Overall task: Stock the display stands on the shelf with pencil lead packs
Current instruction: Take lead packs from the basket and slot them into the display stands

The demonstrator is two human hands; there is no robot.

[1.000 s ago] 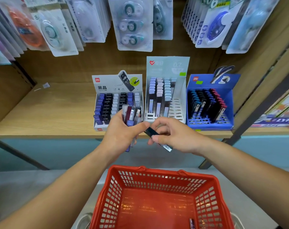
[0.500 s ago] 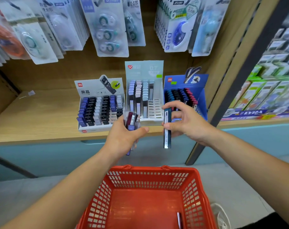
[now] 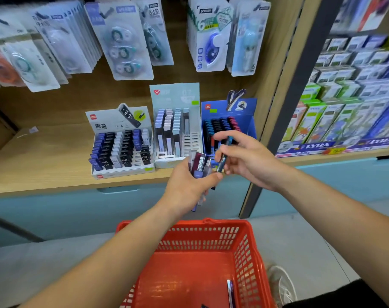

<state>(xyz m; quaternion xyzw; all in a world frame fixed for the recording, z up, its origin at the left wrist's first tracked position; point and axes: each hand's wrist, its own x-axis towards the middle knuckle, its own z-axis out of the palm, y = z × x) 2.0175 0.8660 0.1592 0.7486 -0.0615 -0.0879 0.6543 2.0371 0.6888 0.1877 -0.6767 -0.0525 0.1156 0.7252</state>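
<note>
Single pack: one slim teal-capped lead pack [image 3: 223,157], pinched upright between thumb and fingertips of the right hand [image 3: 249,162]. It's held end-down, I'd judge so it can slide straight into a slot.
Blue stand [image 3: 250,123]: directly behind that pack, with rows of blue, black and red caps. The matching colours suggest this is where it goes, but the hand hides the target slot.
Bundle: the left hand [image 3: 186,185] is wrapped round a fistful of spare packs [image 3: 199,164], level with the shelf's front edge and right beside the other hand. It likely works as a ready supply, sparing trips down to the basket.
Middle stand [image 3: 178,94]: white, with bare slots on its right side, so there's room to fill.
Left stand [image 3: 104,123]: grey, holding HB packs, and it looks close to full.
Shelf [image 3: 44,165]: wooden, with the three stands side by side near the front, within easy reach.
Basket [image 3: 244,243]: red, sitting below the arms. One loose pack [image 3: 230,290] lies on its floor, so it's nearly emptied.
</note>
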